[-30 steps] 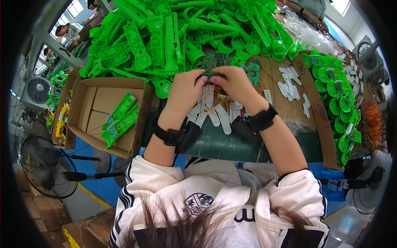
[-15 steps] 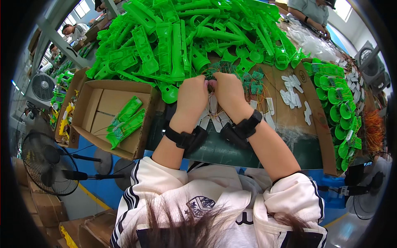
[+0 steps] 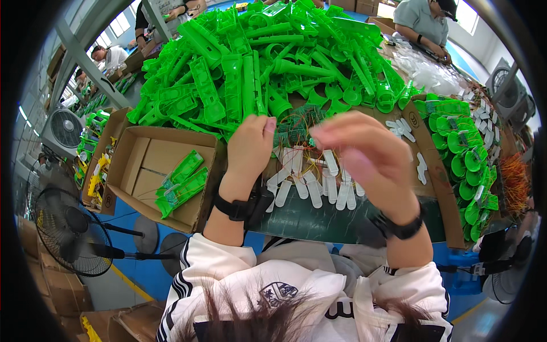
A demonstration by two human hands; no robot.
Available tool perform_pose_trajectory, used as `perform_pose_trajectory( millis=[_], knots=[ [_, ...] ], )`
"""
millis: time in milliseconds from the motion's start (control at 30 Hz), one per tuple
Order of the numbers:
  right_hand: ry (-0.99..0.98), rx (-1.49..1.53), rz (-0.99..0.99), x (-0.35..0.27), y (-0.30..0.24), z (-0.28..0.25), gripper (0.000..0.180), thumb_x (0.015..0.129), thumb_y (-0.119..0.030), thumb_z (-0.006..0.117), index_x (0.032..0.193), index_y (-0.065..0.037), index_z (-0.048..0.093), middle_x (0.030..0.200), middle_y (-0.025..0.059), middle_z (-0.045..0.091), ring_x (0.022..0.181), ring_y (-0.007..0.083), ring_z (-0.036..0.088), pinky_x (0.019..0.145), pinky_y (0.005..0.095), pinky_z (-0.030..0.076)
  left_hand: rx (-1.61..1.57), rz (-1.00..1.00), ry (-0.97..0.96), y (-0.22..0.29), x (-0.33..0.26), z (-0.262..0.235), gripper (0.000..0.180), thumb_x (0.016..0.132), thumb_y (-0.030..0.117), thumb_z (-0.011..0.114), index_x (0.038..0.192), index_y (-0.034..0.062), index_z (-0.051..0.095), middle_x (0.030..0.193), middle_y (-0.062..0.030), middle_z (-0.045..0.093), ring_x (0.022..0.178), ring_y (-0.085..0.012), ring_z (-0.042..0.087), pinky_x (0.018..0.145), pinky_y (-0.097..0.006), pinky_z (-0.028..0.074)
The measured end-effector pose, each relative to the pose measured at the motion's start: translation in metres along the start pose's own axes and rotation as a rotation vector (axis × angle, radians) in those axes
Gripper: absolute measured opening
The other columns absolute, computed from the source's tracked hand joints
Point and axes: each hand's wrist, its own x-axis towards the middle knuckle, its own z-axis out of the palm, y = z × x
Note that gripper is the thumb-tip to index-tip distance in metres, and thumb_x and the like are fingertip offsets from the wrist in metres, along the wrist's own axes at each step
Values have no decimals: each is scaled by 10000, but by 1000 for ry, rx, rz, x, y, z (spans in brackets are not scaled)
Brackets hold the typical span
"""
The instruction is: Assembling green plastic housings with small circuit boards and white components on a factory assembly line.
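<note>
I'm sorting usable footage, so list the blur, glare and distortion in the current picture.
Head view: the right hand is smeared, the left hand noticeably crisper; head view: the window at upper right is washed out and looks tilted by the lens; head view: curved black border.

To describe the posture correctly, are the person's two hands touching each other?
No, the left hand and the blurred right hand are apart, with green circuit boards and white strips showing between them.
</note>
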Motion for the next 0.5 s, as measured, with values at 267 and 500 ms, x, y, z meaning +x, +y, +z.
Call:
perform_pose_trajectory(
  millis=[267, 500],
  knots=[
    [39, 467, -233, -17, -139, -5, 103, 766, -14, 560, 699, -83, 598, 738, 18, 646, 638, 116, 589, 620, 218, 422, -3, -17, 33, 15, -13, -4, 262, 910, 208, 400, 771, 1, 482, 748, -174, 535, 712, -368, 527, 612, -433, 422],
    [268, 377, -349, -50, -162, 3, 116, 736, 31, 583, 699, -77, 603, 731, 19, 642, 628, 118, 584, 620, 218, 423, -62, -38, -110, 37, -32, -2, 204, 866, 187, 439, 791, 8, 502, 773, -173, 554, 728, -360, 539, 618, -427, 428]
  ],
)
